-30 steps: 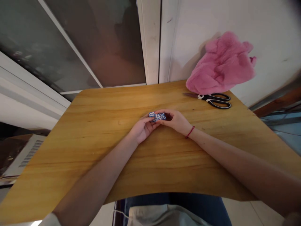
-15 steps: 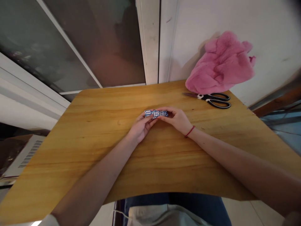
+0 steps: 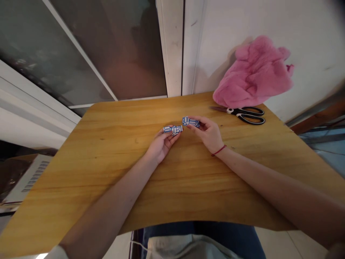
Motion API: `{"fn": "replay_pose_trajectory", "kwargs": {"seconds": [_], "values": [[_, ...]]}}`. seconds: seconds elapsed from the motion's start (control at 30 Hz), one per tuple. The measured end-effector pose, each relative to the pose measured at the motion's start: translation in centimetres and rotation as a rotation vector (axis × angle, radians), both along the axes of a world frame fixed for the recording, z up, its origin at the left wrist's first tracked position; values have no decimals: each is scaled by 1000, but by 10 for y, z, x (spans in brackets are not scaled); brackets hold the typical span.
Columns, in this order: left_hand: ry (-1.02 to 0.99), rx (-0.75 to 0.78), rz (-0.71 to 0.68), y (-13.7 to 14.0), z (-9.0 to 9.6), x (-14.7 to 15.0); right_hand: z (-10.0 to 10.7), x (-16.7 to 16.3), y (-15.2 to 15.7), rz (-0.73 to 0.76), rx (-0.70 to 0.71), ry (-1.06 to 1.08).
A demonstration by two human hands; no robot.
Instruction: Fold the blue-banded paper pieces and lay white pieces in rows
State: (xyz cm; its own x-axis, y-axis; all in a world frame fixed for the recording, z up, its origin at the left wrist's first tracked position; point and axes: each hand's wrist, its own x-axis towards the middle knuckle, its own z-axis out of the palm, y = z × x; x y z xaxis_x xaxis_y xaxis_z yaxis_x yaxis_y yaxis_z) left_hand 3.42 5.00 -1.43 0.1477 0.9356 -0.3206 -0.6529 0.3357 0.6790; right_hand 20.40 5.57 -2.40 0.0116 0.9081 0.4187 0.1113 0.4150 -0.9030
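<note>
Over the middle of the wooden table (image 3: 121, 151), my left hand (image 3: 161, 144) pinches a small white block with blue line patterns (image 3: 176, 129). A similar blue-and-white patterned block (image 3: 185, 121) is gripped between the thumb and fingers of my right hand (image 3: 208, 133), a little higher and to the right. A narrow gap separates the two pieces. Fingers cover part of each one, and I cannot tell exactly what kind of thing they are. A dark red string bracelet circles my right wrist.
Black-handled scissors (image 3: 246, 114) lie at the table's back right, blades pointing left. Behind them a fluffy pink cloth bundle (image 3: 258, 73) leans against the white wall. A glass-panelled door (image 3: 113, 46) borders the back left. A white vented box (image 3: 29, 178) stands low at the left.
The patterned pieces were together between both hands. Now they are apart: my right hand has moved up and right with one, while my left hand stays nearly in place with the other.
</note>
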Motion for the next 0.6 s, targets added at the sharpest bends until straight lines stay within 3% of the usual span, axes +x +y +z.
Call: {"fn": "replay_pose_trajectory", "kwargs": {"seconds": [0.1,0.27,0.6], "values": [[-14,20,-97,-2,2,1,6,-1,-7,-31,142,-222],[-59,-2,-199,-4,2,3,13,-3,-11,47,303,-518],[-26,15,-235,-4,-3,2,11,-5,-12,-3,232,-530]]}}
